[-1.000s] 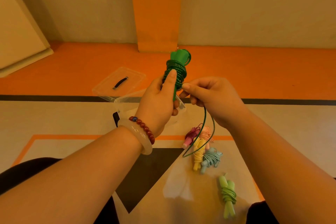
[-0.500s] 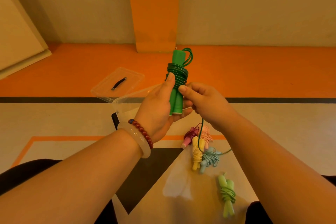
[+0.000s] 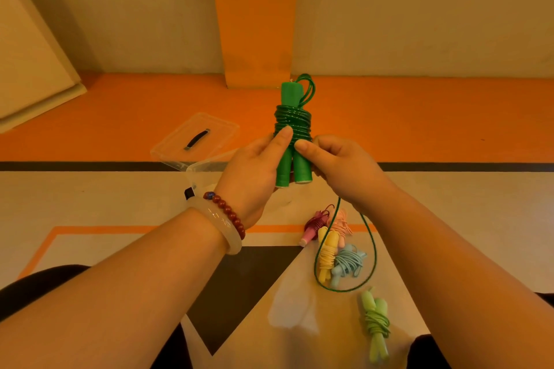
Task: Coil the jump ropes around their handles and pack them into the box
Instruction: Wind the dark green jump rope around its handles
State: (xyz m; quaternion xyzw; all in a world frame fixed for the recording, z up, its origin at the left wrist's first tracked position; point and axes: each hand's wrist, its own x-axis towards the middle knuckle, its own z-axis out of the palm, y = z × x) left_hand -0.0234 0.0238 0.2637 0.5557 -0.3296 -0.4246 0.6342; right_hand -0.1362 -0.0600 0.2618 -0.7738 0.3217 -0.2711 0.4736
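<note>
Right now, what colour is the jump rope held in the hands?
Green, handles and cord alike, seen in the head view.

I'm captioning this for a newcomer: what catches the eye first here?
A green jump rope, held upright mid-frame by the left hand and right hand, its cord partly coiled and a loose loop hanging below. On the floor to the lower right lie five wound ropes; a clear lid sits farther back, left.
</note>
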